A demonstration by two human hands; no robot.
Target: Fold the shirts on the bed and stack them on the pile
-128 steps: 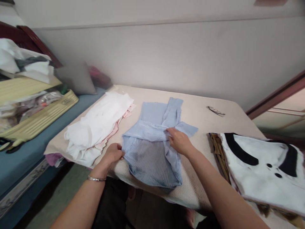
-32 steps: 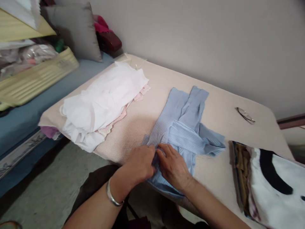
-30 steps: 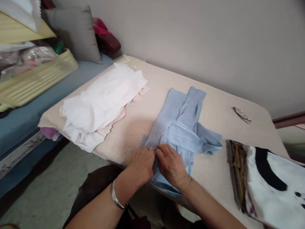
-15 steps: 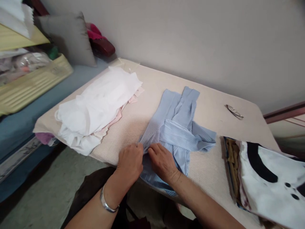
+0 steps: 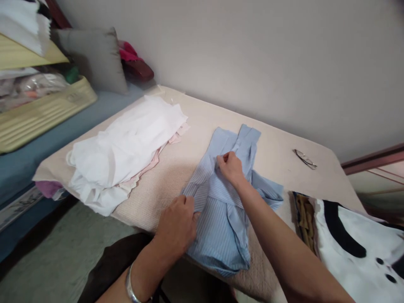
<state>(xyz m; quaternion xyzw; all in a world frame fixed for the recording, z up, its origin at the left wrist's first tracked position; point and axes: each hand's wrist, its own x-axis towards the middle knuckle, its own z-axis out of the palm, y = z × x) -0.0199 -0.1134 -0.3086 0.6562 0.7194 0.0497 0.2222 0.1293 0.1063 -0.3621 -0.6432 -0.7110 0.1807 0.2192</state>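
Change: right hand [image 5: 231, 167] up from near edge of blue striped shirt [image 5: 217, 227] to its middle, no longer beside left hand [image 5: 176, 225]; left hand about where it was half a second ago.
Right hand pose: forearm stretched forward across shirt from lower right, wrist bent, knuckles up, fingertips [image 5: 221, 158] pinched together on a fold of shirt fabric (thumb side toward left).
Left hand pose: palm down, fingers curled, clamped on shirt's left edge near the front of the table; silver bangle [image 5: 130, 287] on wrist.
Shirt position: flat on beige table [image 5: 277, 145], centre front, lower hem hanging slightly over near edge; sleeves folded across the body, collar end pointing toward wall.
Left of shirt: pile of white clothes [image 5: 126, 147] with pink garment [image 5: 148, 162] under it (apart from shirt, bare table between).
Right of shirt: white garment with black trim [image 5: 356, 240] on top of a stack, near but not touching.
Far right of table: glasses [image 5: 304, 158], well apart from both hands.
Background left: grey cushion [image 5: 91, 57], yellow ribbed bag [image 5: 41, 115] on blue bedding.
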